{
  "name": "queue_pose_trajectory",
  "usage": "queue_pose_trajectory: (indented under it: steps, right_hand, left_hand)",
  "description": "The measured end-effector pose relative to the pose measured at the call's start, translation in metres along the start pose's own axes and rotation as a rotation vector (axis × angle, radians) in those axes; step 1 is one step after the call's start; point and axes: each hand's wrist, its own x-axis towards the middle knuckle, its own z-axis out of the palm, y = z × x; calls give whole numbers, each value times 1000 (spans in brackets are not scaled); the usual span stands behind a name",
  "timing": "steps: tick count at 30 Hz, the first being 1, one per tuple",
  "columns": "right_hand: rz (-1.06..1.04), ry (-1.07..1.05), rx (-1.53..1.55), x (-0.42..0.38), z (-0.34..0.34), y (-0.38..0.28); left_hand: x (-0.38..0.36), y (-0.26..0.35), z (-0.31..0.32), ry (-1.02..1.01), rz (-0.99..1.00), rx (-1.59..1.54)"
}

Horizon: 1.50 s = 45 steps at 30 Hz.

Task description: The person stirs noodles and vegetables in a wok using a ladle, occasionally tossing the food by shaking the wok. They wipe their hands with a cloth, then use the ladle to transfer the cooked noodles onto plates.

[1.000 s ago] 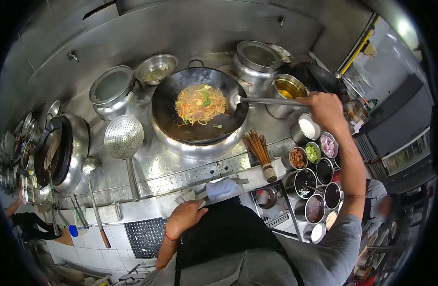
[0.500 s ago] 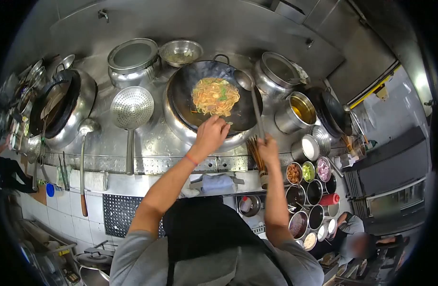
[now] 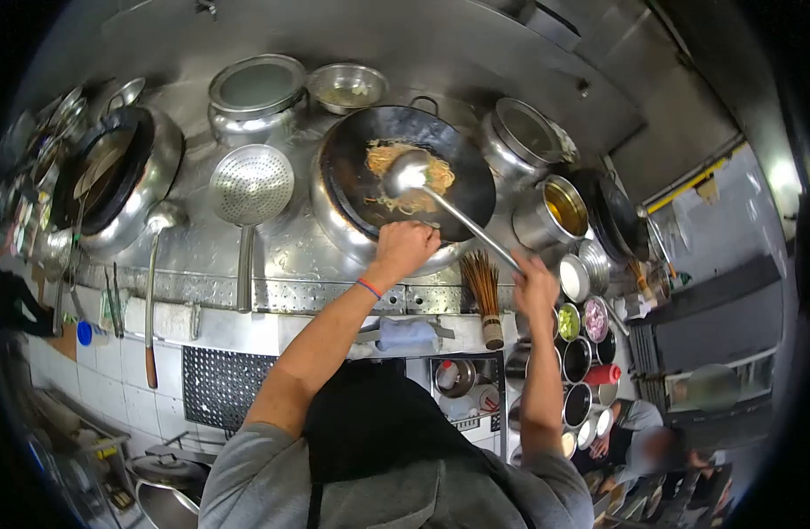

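Note:
Noodles (image 3: pixel 386 159) with bits of green and brown lie in a black wok (image 3: pixel 462 145) on the stove, partly hidden by the ladle. At the wok's near rim, my left hand (image 3: pixel 405 245) is closed, with its fingers wrapped over the edge; the exact grip is hidden beneath the knuckles. My right hand (image 3: pixel 535 284) grips the end of a long-handled metal ladle (image 3: pixel 411 172). Its bowl is turned rounded side up over the noodles. A bamboo wok brush (image 3: pixel 484 295) lies between my forearms, left of my right hand.
A perforated skimmer (image 3: pixel 252 185) and another ladle (image 3: pixel 163 220) rest to the left. Behind stand a lidded pot (image 3: pixel 257 86) and a metal bowl (image 3: pixel 348 86). On the right are an oil pot (image 3: pixel 546 216) and several ingredient tins (image 3: pixel 596 319). Another person (image 3: pixel 639 441) is at lower right.
The ladle has swung from the wok's right side onto the noodles and turned over. My right hand has shifted right and slightly down. My left hand stays at the near rim.

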Motion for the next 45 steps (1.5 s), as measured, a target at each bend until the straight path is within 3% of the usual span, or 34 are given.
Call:
queue_pose_trajectory:
  steps: [3, 5, 9, 10, 11, 15, 17, 19, 23, 27, 29, 30, 34, 39, 41, 43, 45]
  right_hand:
    - [193, -43, 108, -52, 28, 8]
    - [128, 57, 316, -79, 67, -4]
    - [384, -84, 403, -80, 44, -26]
    - [434, -161, 281, -80, 27, -24]
    - [299, -59, 243, -88, 15, -14]
    - [269, -201, 120, -98, -79, -18]
    - [212, -202, 114, -96, -82, -22]
    - [244, -343, -11, -80, -75, -45]
    - [144, -301, 35, -60, -19, -50]
    - [89, -341, 5, -62, -72, -46]
    - [-43, -286, 30, -63, -75, -21]
    - [54, -405, 17, -49, -91, -40]
    - [79, -390, -28, -23, -71, -56]
    - [224, -213, 45, -34, -11, -70]
    - [203, -137, 38, -42, -7, -67]
    - [268, -197, 192, -61, -16, -61]
    - [243, -220, 246, -72, -21, -61]
  left_hand:
    - [-1, -1, 0, -12, 10, 24]
    - [2, 3, -5, -124, -47, -4]
    - [2, -4, 1, -97, -22, 7]
    - [1, -4, 1, -87, -14, 11]
    - [2, -5, 1, -70, -12, 16]
    - [1, -7, 4, -63, -29, 15]
    - [2, -5, 1, -82, -26, 17]
    - [3, -5, 0, -99, -35, 10]
    - [1, -6, -1, -146, -31, 56]
    - [-7, 25, -48, -219, 11, 103]
    - [-6, 33, -55, -151, 51, 36]
    - [1, 34, -57, -156, 43, 46]
    - [3, 23, -47, -177, 0, 91]
    - [-65, 24, -41, -253, -2, 24]
    - [-89, 14, -30, -143, 64, -10]
    - [-69, 19, -45, -218, -1, 24]
    - [-40, 14, -46, -140, -19, -11]
